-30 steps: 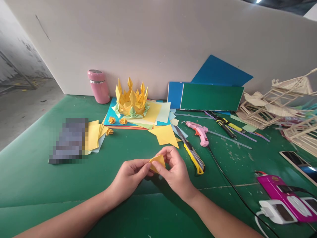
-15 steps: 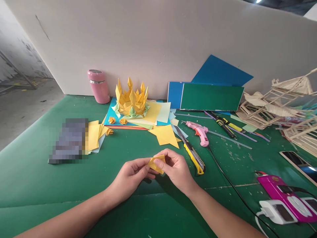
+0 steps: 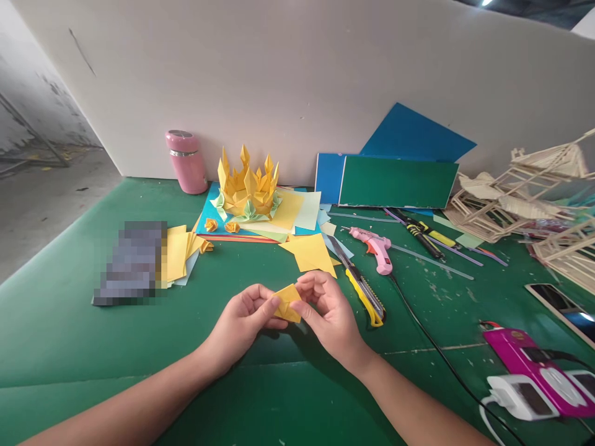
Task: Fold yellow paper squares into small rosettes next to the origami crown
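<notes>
On the green worktop (image 3: 69,347), a dark, pixelated slab (image 3: 134,260) sits at the far left, touching a fan of yellow sheets (image 3: 175,257). Behind them stands a pink flask (image 3: 186,164). Three small folded rosettes (image 3: 232,227) lie in front of a yellow paper crown (image 3: 248,195). Near the middle, the left hand (image 3: 239,319) has its thumb and fingers closed on the left edge of a small folded yellow paper (image 3: 289,297), held above the worktop between both hands. The right hand (image 3: 331,313) lays its thumb on the paper's right side; its other fingers curve loosely, partly spread, and I cannot tell whether any press from behind. Just right lies a yellow cutter (image 3: 363,297), then a pink glue gun (image 3: 379,251). A stick model (image 3: 493,195) and a phone (image 3: 562,313) are farther right.
</notes>
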Demonstrator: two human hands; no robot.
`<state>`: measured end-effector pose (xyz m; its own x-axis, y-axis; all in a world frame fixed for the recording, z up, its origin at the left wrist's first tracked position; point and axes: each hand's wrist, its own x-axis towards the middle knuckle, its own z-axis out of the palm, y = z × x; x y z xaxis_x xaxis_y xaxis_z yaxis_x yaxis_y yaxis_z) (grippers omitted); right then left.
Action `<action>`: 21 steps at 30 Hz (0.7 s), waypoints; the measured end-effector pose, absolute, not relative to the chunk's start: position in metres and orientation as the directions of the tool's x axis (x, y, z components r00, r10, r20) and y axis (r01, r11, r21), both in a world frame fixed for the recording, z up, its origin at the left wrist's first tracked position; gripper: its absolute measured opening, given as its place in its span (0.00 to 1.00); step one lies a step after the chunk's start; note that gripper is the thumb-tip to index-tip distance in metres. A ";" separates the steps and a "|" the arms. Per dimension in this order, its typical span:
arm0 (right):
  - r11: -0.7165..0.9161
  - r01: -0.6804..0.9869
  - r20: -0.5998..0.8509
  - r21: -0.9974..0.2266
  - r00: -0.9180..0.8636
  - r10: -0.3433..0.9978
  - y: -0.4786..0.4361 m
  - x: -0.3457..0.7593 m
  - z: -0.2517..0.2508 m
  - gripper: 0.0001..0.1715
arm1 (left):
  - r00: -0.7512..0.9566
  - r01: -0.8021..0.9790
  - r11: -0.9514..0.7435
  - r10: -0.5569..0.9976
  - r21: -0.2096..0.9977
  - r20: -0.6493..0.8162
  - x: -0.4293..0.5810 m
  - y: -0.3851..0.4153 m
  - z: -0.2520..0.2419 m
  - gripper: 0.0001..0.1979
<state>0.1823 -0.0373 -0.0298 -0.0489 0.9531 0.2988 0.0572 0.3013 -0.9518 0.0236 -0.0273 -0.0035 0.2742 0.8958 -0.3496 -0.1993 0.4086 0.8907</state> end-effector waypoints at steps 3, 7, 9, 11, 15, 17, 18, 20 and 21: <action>0.391 0.122 0.385 -0.912 -0.067 0.920 -0.038 0.182 -0.030 0.07 | 0.262 -0.180 0.415 0.894 0.892 -0.363 0.022 -0.027 -0.005 0.21; 0.500 0.215 0.487 -0.839 -0.115 0.866 -0.039 0.183 -0.024 0.06 | 0.310 -0.103 0.410 0.879 0.906 -0.362 0.021 -0.027 -0.006 0.19; 0.538 0.286 0.524 -0.793 -0.132 0.842 -0.039 0.184 -0.022 0.07 | 0.313 -0.114 0.407 0.881 0.906 -0.356 0.021 -0.027 -0.007 0.19; 0.579 0.346 0.565 -0.738 -0.151 0.811 -0.039 0.185 -0.021 0.06 | 0.295 -0.161 0.401 0.892 0.902 -0.344 0.022 -0.027 -0.007 0.20; 0.648 0.460 0.643 -0.608 -0.193 0.741 -0.039 0.186 -0.022 0.07 | 0.282 -0.231 0.401 0.899 0.886 -0.334 0.022 -0.028 -0.006 0.20; 0.658 0.513 0.671 -0.552 -0.196 0.715 -0.038 0.186 -0.021 0.08 | 0.306 -0.231 0.397 0.896 0.888 -0.321 0.022 -0.028 -0.005 0.18; 0.660 0.532 0.680 -0.530 -0.198 0.706 -0.038 0.186 -0.021 0.08 | 0.321 -0.225 0.393 0.894 0.892 -0.313 0.022 -0.027 -0.004 0.18; 0.663 0.556 0.689 -0.501 -0.207 0.695 -0.038 0.186 -0.020 0.08 | 0.345 -0.204 0.386 0.888 0.900 -0.303 0.021 -0.027 -0.004 0.18; 0.663 0.563 0.689 -0.493 -0.213 0.693 -0.038 0.186 -0.020 0.08 | 0.351 -0.194 0.386 0.886 0.902 -0.304 0.021 -0.027 -0.004 0.17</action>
<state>0.1859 -0.0383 -0.0198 -0.2125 0.6933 0.6886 0.5633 0.6627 -0.4935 0.0214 -0.0268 -0.0037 0.3509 0.8858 -0.3037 -0.1939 0.3860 0.9019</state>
